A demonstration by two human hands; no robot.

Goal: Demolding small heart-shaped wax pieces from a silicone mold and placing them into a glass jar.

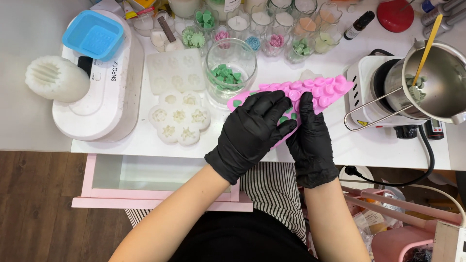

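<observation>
my lap: black top and a striped apron (274, 189) fill the bottom of the view, closest to me, with both bare forearms rising from there
my left hand (252, 133): in a black glove, fingers spread and curled over the near end of the pink silicone mould (318, 92), gripping it from above
my right hand (310, 138): also black-gloved, closed round the mould from below and beside the left, fingers (306, 104) reaching up onto its bumpy back
pink silicone mould: held in both hands above the white table (310, 150) edge, tilted, its far end pointing toward the hot plate; small green wax pieces (284, 119) show in it between my fingers
glass jar (230, 70): just beyond the mould's near end, clear, upright, with green wax pieces in the bottom
white flower mould (179, 118): left of my left hand, flat on the table, with a clear rectangular mould (175, 70) just behind it
white machine (104, 82): further left, a blue square mould (93, 35) sitting on top, a ribbed white candle (56, 78) at its left side
hot plate (371, 92): right of the mould, carrying a metal pitcher (437, 80) with a yellow stick (427, 48) standing in it
small glass cups (272, 24): rows at the back of the table, holding white, pink, green and blue wax shapes
red lid (395, 15): far right at the back, a dark dropper bottle (359, 25) beside it
pink drawer (160, 187): pulled open under the table edge, above the dark wood floor (34, 208)
</observation>
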